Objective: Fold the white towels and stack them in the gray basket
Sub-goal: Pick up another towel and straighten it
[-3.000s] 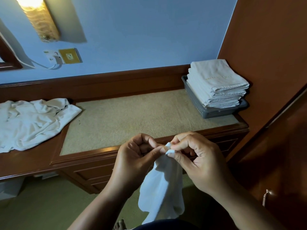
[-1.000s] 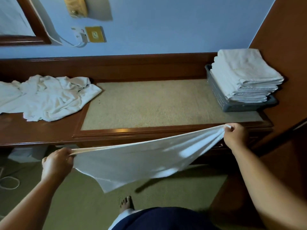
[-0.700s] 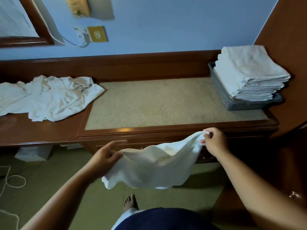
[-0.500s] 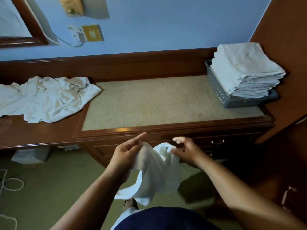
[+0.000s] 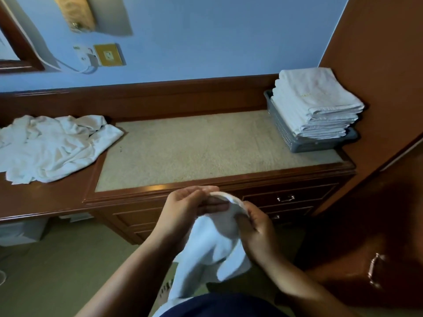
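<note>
A white towel point(image 5: 212, 245) hangs between my hands in front of the desk's front edge. My left hand point(image 5: 183, 209) grips its top edge with curled fingers, and my right hand point(image 5: 256, 227) pinches the same edge close beside it. The rest of the towel droops down toward my lap. A gray basket point(image 5: 297, 143) stands at the desk's far right with a stack of several folded white towels point(image 5: 315, 104) rising above its rim. A crumpled pile of unfolded white towels point(image 5: 52, 145) lies at the desk's left.
The wooden desk point(image 5: 45, 197) has a beige inlaid top point(image 5: 194, 149) between pile and basket. Drawers with metal handles point(image 5: 285, 199) sit below. A wooden cabinet point(image 5: 377, 65) rises on the right, with a door handle point(image 5: 374, 271) nearby. A wall socket point(image 5: 107, 54) hangs above.
A second ago the towel was stretched wide between my hands. My hands have since come together, and the towel now hangs doubled from both grips in front of me.
</note>
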`<state>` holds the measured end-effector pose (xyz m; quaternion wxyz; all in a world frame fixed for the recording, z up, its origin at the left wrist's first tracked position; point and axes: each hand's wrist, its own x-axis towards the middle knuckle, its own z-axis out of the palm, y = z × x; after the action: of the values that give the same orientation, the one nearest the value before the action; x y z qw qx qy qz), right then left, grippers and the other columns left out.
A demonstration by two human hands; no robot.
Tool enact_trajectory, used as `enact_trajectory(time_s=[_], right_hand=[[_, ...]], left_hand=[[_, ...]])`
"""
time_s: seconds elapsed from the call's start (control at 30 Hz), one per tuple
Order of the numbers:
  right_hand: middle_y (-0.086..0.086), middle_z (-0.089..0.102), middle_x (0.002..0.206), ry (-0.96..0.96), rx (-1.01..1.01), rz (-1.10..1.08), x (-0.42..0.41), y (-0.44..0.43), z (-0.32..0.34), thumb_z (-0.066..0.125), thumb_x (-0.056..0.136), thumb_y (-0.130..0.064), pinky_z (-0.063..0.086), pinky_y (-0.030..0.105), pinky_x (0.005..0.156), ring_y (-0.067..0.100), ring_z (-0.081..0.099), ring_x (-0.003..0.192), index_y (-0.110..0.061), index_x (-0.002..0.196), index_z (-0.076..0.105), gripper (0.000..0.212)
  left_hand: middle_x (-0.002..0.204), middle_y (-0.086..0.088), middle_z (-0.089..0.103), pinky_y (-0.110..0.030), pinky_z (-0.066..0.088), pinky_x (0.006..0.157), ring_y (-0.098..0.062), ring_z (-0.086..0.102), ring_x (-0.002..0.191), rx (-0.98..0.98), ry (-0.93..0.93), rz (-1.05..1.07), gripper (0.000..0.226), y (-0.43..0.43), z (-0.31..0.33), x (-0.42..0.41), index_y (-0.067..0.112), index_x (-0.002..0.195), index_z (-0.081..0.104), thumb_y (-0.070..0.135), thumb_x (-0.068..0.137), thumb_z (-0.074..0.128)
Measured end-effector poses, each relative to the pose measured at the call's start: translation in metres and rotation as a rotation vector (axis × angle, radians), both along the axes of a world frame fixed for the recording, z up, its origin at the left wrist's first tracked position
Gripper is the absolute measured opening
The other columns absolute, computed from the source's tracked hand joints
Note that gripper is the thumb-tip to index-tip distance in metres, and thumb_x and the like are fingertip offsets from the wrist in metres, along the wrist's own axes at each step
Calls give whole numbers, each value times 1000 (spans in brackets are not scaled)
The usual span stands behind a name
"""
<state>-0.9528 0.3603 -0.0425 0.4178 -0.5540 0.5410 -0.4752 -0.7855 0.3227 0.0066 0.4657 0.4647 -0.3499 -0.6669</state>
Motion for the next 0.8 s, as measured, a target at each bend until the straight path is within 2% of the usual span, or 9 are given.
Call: enact_trajectory(time_s=[0.07,0.13,0.23,0.3,0.4,0.47,0.57,0.67,0.8], right_hand=[[-4,70,82,-73,-32,-5,-1,1,11,48,89,-37,51,34,67,12,64,75,-41,89,69,21],[-6,70,83,-80,-76,14,-1,2,23,44,91,-33,49,24,70,14,65,77,-44,86,69,28],[-6,74,83,-263,-36,32,-4,1,38,41,98,-10,51,17,73,7,68,80,-38,83,76,47],[2,76,88,-374,0,53,-6,-1,45,43,98,-11,52,18,74,10,70,83,-23,85,78,39],[-6,69,77,-320,-35,0,-11,-6,44,53,91,-27,47,16,66,5,60,72,-22,83,68,18],[-7,65,78,-194,-117,-73,-18,-10,39,58,91,-29,46,17,68,4,58,71,-28,90,60,3],[3,68,87,-54,-196,-51,-29,-11,37,59,91,-18,51,32,75,15,66,80,-36,89,51,20],[0,69,95,39,-230,20,-32,-2,40,53,87,-3,51,31,83,18,67,94,-21,87,58,19],[6,70,99,-111,-112,87,-32,17,41,54,92,-28,51,39,79,25,65,94,-9,98,67,23]], left_hand=[[82,-25,74,-28,58,72,-31,74,78,-73,-106,-129,24,-2,6,7,-12,99,70,-7,89,49],[74,-8,74,-14,48,58,-9,67,59,-180,-302,-273,16,2,6,11,-4,96,74,-5,90,60],[85,-1,72,-26,51,63,-10,66,72,-322,-479,-307,20,11,-2,11,13,97,73,33,92,71],[93,-4,67,-41,52,76,-22,63,84,-361,-424,-226,40,18,-5,8,11,99,68,50,91,64],[80,-9,57,-41,39,66,-22,49,73,-350,-271,-126,60,29,-2,-4,-3,92,58,57,93,58],[73,-7,52,-38,36,61,-19,45,68,-398,-324,-107,62,36,0,-13,-2,84,54,60,93,56],[67,1,48,-32,35,55,-12,44,62,-468,-428,-100,57,44,-3,-21,2,77,54,56,94,52],[66,2,49,-33,34,55,-12,45,62,-447,-418,-73,54,46,-3,-22,6,76,54,57,93,52],[68,-13,51,-48,38,56,-18,45,66,-430,-382,-71,55,45,1,-25,6,79,58,59,91,54]])
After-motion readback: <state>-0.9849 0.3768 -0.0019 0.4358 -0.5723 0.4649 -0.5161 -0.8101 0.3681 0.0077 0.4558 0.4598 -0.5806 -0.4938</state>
